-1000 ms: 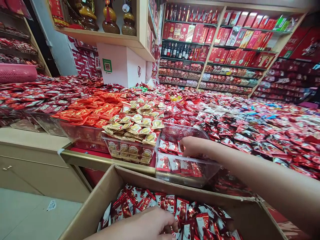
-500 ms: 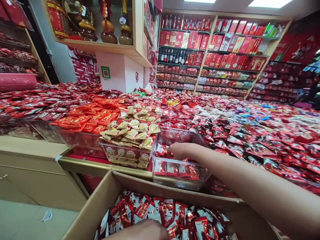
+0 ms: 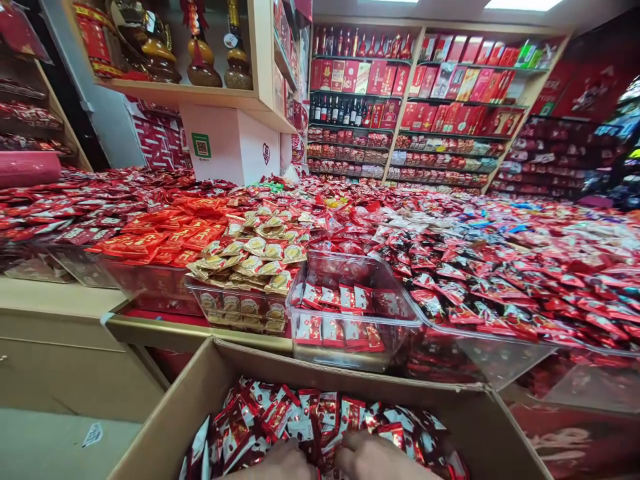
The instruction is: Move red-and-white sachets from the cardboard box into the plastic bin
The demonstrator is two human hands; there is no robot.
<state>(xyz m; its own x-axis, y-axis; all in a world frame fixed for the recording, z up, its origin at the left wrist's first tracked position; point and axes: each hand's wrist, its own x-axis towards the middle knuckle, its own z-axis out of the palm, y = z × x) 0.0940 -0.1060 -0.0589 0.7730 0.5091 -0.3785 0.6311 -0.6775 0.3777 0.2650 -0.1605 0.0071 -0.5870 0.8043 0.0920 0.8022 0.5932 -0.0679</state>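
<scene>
Since the earlier frame your right hand (image 3: 373, 459) has left the clear rectangular plastic bin (image 3: 350, 313) on the counter and come back to the near edge, so both hands now sit side by side in the open brown cardboard box (image 3: 210, 380). That box fills the near foreground, heaped with small red-and-white foil candy packets (image 3: 310, 413). Beyond it, the clear bin holds a shallow layer of the same packets, with a bin of gold-wrapped sweets (image 3: 250, 257) just to its left. Your left hand (image 3: 280, 463) presses knuckles-up into the packets, touching your right hand; both are cut off by the frame's lower edge, with the fingers buried, so you cannot tell whether either is clenched on packets or loose.
</scene>
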